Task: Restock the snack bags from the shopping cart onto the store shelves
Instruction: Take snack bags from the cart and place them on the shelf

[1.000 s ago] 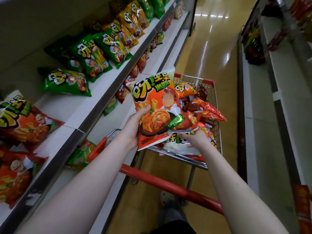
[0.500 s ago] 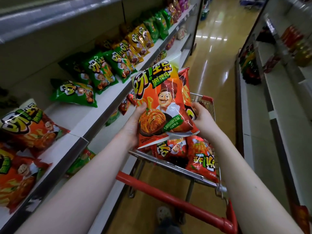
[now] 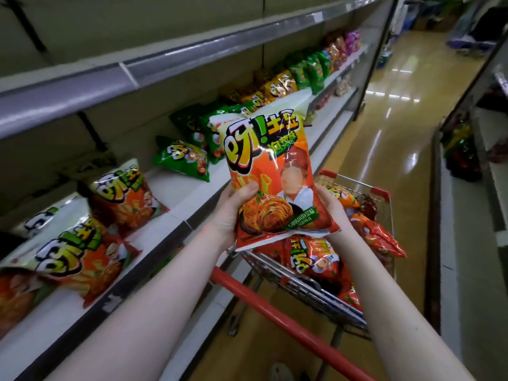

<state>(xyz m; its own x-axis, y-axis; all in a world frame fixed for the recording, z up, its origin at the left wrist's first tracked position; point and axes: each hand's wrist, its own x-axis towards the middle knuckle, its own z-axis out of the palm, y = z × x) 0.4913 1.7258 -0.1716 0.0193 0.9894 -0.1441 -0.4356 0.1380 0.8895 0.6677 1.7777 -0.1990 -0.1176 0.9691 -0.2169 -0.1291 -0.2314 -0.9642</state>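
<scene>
The left grip (image 3: 230, 213) and right grip (image 3: 331, 209) are clasping a glossy orange plastic snack bag (image 3: 268, 171) upright above the red-trimmed wire cart (image 3: 380, 192).

We hold one snack bag (image 3: 272, 182) upright between our hands, our left hand (image 3: 233, 210) on its left edge and our right hand (image 3: 330, 207) on its right edge, above the near end of the shopping cart (image 3: 302, 287). Other bags (image 3: 313, 257) lie in the cart, below and behind the held one. The handle bar (image 3: 275, 309) crosses between our forearms. To our left runs the shelf (image 3: 181, 191), with shelved bags (image 3: 123, 193) beside us and a row of bags (image 3: 277, 86) farther along, under an upper shelf (image 3: 165, 64). The aisle floor (image 3: 384, 160) stretches ahead; opposite shelving (image 3: 464, 243) stands at our right.
</scene>
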